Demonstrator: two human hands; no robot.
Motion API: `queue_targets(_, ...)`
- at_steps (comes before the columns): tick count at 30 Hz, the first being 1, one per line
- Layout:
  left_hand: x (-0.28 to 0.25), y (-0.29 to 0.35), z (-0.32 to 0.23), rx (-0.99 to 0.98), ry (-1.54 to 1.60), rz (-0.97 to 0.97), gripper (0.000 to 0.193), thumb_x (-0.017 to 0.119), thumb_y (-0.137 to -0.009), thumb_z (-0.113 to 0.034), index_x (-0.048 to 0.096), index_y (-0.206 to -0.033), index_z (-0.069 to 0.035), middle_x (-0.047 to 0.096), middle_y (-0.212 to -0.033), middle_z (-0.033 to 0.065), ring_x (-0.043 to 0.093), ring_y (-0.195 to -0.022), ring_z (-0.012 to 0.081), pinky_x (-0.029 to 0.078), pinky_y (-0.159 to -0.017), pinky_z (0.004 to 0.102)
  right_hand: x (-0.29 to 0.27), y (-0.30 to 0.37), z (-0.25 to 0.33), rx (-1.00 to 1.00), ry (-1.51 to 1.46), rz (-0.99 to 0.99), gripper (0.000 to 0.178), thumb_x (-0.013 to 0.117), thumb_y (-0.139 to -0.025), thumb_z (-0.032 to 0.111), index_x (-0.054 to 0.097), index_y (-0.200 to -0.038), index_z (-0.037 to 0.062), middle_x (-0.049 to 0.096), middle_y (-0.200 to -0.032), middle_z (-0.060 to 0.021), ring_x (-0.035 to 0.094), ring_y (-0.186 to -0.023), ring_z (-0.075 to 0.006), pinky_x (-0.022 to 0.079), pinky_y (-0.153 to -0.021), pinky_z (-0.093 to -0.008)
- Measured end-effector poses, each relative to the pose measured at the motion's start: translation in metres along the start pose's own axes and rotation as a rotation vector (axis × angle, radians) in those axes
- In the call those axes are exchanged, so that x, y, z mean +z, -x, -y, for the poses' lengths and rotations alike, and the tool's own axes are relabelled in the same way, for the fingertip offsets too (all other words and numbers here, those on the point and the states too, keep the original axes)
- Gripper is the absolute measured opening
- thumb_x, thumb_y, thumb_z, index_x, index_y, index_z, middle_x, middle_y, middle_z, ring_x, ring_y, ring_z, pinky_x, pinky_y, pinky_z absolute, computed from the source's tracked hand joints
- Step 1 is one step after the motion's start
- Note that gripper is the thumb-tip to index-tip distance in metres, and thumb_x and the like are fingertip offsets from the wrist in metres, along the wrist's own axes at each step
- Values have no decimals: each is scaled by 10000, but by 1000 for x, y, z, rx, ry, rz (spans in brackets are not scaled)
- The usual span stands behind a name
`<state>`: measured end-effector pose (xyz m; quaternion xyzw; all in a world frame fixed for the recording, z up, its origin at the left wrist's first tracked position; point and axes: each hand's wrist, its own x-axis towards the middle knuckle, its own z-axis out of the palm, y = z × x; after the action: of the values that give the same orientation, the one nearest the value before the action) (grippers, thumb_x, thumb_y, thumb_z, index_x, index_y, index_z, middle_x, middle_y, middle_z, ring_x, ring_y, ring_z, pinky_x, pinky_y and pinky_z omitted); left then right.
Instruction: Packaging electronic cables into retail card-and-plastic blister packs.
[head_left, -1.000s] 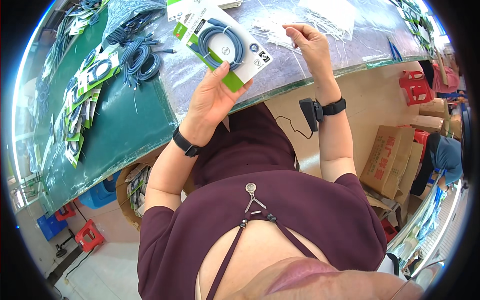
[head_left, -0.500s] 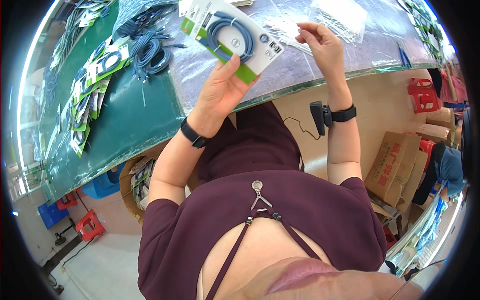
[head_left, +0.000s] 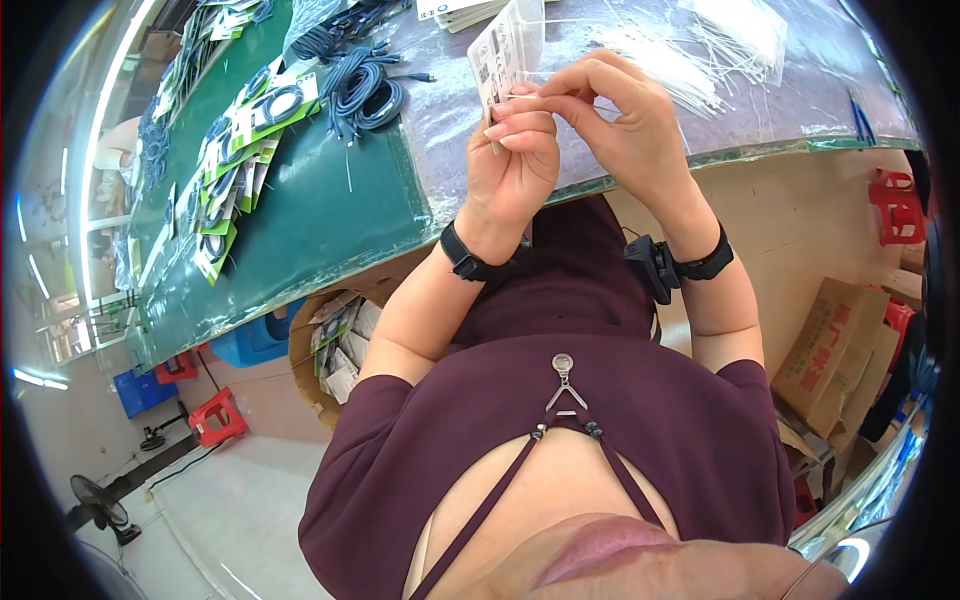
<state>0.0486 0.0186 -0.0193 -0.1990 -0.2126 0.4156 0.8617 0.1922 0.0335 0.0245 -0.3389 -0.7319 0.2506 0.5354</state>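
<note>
Above the table, my left hand (head_left: 512, 180) is closed on a cable package (head_left: 495, 60), a printed card turned nearly edge-on. The cable on it is mostly hidden from this side. My right hand (head_left: 635, 125) pinches a thin white cable tie (head_left: 522, 97) against the card, close to the left fingertips. Beyond the right hand lies a loose heap of white cable ties (head_left: 655, 75). Coiled blue cables (head_left: 362, 95) sit to the left of my left hand.
Packaged cables on green-and-white cards (head_left: 240, 150) overlap on the green table mat (head_left: 330, 220). A stack of cards (head_left: 458, 12) lies at the far edge. Blue-handled cutters (head_left: 860, 118) rest at right. Below stand cardboard boxes (head_left: 825, 345) and red stools (head_left: 217, 418).
The card has turned from facing me to nearly edge-on. My right hand has moved left from the tie heap and now meets the card with a cable tie. The whole view has shifted.
</note>
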Motion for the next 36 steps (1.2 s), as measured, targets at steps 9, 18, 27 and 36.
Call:
queue_targets(9,0,3,3,-19,26,27,56,442,-921,-31,461,-970,-10,519,-745,14,534,-609,98,464,-588,242,5,-1,-1,15,39,-13,76,694,-767,14,662,-835,14,596,-743,-33,546,-634,-113,449,-589,-235)
queue_targets(18,-4,4,1,-5,-14,19,52,443,-920,-43,461,-964,-21,510,-736,8,528,-604,93,461,-586,239,3,-1,-5,47,51,8,58,662,-783,65,669,-835,40,620,-777,-81,614,-640,-205,506,-598,-279)
queue_targets(27,-7,3,-1,-12,-13,12,82,448,-941,-87,474,-973,-16,516,-745,8,525,-604,92,456,-590,236,4,-1,-3,44,42,-4,62,675,-770,48,662,-829,33,607,-763,-69,598,-640,-181,487,-589,-273)
queue_targets(36,-8,2,-15,29,-628,-49,286,474,-980,-248,512,-1159,-28,598,-941,41,589,-864,142,501,-759,329,-7,5,-9,1,98,57,158,651,-779,-27,618,-927,19,608,-840,-60,606,-751,-174,479,-680,-277)
